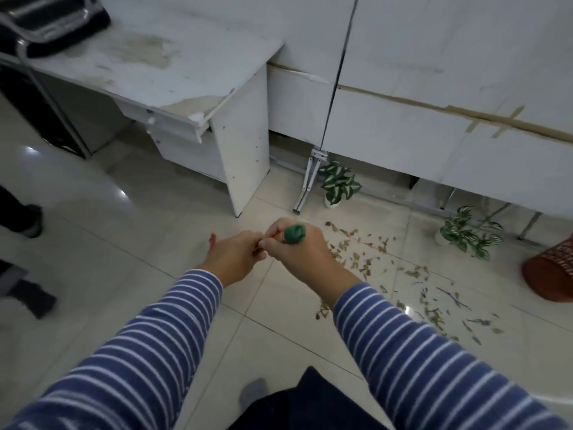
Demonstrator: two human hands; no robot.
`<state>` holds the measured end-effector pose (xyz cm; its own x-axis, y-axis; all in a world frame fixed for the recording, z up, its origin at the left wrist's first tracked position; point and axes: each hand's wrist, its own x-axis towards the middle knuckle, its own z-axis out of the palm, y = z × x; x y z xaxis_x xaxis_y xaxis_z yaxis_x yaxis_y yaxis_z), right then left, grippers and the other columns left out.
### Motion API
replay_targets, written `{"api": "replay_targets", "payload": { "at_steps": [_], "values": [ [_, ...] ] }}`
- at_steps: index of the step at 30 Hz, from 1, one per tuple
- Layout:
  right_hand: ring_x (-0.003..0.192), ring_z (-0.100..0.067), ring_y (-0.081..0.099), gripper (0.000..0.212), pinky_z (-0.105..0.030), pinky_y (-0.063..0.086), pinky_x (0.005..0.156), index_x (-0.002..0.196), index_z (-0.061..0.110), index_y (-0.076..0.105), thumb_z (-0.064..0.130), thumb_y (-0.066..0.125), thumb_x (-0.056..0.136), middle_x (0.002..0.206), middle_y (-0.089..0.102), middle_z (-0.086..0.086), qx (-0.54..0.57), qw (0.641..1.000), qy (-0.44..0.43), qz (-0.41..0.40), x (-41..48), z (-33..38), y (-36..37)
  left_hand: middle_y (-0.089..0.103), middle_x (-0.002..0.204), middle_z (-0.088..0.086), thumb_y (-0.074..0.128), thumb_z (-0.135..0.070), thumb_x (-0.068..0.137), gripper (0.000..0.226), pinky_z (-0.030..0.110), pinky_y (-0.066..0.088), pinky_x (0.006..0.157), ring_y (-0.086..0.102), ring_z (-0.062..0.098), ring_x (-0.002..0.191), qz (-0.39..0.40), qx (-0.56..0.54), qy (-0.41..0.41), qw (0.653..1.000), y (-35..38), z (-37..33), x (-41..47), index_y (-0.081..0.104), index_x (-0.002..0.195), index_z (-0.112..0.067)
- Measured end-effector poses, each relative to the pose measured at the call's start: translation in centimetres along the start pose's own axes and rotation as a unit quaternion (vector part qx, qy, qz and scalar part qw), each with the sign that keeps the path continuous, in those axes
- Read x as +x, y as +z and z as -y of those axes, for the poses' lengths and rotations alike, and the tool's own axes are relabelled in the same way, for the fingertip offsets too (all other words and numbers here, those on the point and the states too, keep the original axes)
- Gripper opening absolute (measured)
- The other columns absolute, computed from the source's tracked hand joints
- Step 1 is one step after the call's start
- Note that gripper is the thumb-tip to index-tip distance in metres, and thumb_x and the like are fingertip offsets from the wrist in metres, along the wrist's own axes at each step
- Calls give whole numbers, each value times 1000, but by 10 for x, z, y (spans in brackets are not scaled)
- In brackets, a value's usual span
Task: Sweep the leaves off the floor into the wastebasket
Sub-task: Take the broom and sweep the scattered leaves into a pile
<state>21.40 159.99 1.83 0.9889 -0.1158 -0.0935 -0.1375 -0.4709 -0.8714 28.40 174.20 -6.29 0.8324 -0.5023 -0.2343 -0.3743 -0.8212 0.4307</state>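
Gripping a broom handle (277, 236) seen almost end-on, both hands are curled tight round it: left hand (235, 254) further down the shaft, right hand (302, 254) just under the green cap (294, 233). Broom head is hidden behind the hands, so cannot tell where the bristles sit; a small red bit (212, 238) pokes out beside the left hand, unclear what. Leaves (387, 268) lie scattered on the tiled floor (124, 274) right of the hands, in a loose band running toward the wastebasket (552, 274) at the right edge. None look gathered, so sweeping is likely just starting. Risks: dry, light leaves could scatter wider under a hard stroke. Some lie near the potted plant (468, 235) and the stand legs by the wall, so the bristles could knock the pot or push leaves underneath, out of reach. Wastebasket stands upright and no dustpan is in view, so leaves may just pile against its base. Desk (155, 66) is well off to the left, not involved.
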Motion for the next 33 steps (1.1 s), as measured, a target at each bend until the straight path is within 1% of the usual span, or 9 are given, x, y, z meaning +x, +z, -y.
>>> {"api": "replay_targets", "payload": {
  "at_steps": [6, 9, 11, 15, 18, 20, 23, 29, 33],
  "values": [
    [60, -3, 56, 9, -7, 40, 48, 73, 23, 64, 16, 62, 79, 64, 63, 7, -98, 994, 43, 17, 9, -3, 32, 51, 76, -13, 47, -25, 90, 24, 21, 35, 59, 51, 7, 67, 30, -103, -7, 994, 20, 14, -1, 42, 71, -39],
    [71, -18, 63, 9, -27, 53, 61, 80, 15, 67, 16, 59, 81, 75, 69, -5, -161, 986, 51, 2, 12, 4, 31, 64, 95, 8, 49, -20, 90, 10, 31, 47, 72, 59, 20, 81, 46, -139, 9, 989, 22, 6, 3, 58, 93, -22],
    [74, -21, 64, 10, -33, 55, 65, 82, 13, 67, 15, 58, 82, 77, 69, -7, -199, 979, 49, -8, 14, 15, 29, 63, 109, 12, 50, -21, 90, 25, 41, 47, 87, 59, 26, 99, 55, -165, 8, 985, 17, 1, 7, 57, 111, -10],
    [75, -22, 63, 10, -37, 55, 71, 84, 12, 67, 16, 58, 82, 77, 68, -7, -235, 971, 19, -28, 19, 43, 22, 61, 93, 19, 47, -15, 87, 14, 44, 46, 80, 54, 42, 94, 27, -229, 22, 973, -9, -6, 9, 58, 79, -14],
    [74, -22, 64, 10, -38, 56, 71, 82, 11, 67, 16, 59, 81, 75, 68, -7, -222, 974, -3, -45, 25, 63, 16, 66, 96, 10, 50, -21, 87, 19, 33, 45, 78, 59, 29, 92, 18, -205, 60, 977, -33, -4, 13, 62, 100, -18],
    [73, -20, 64, 12, -36, 56, 70, 81, 11, 68, 18, 59, 81, 74, 69, -7, -215, 975, -4, -61, 31, 73, 13, 61, 77, -6, 48, -31, 84, 14, 32, 46, 67, 56, 17, 75, 8, -232, 58, 971, -48, -3, 14, 57, 83, -41],
    [68, -12, 62, 9, -25, 54, 61, 75, 18, 67, 21, 60, 80, 72, 68, -1, -181, 981, -3, -75, 38, 76, 11, 52, 66, -11, 47, -30, 85, 16, 31, 42, 61, 51, 9, 64, -20, -211, 45, 976, -56, 5, 21, 47, 70, -36],
    [53, 9, 54, 10, -5, 38, 42, 68, 24, 66, 17, 65, 74, 57, 60, 12, -56, 994, 52, -75, 40, 37, 28, 49, 76, -13, 46, -28, 90, 27, 48, 42, 82, 54, 17, 75, 5, -90, 26, 996, -35, 19, 30, 45, 74, -49],
    [57, 5, 56, 13, -5, 39, 46, 68, 27, 64, 17, 66, 76, 62, 61, 12, -76, 992, 82, -59, 38, 5, 33, 57, 83, -2, 48, -20, 90, 29, 27, 40, 64, 55, 11, 69, 35, -97, 20, 995, -7, 14, 34, 42, 68, -39]
  ]
}}
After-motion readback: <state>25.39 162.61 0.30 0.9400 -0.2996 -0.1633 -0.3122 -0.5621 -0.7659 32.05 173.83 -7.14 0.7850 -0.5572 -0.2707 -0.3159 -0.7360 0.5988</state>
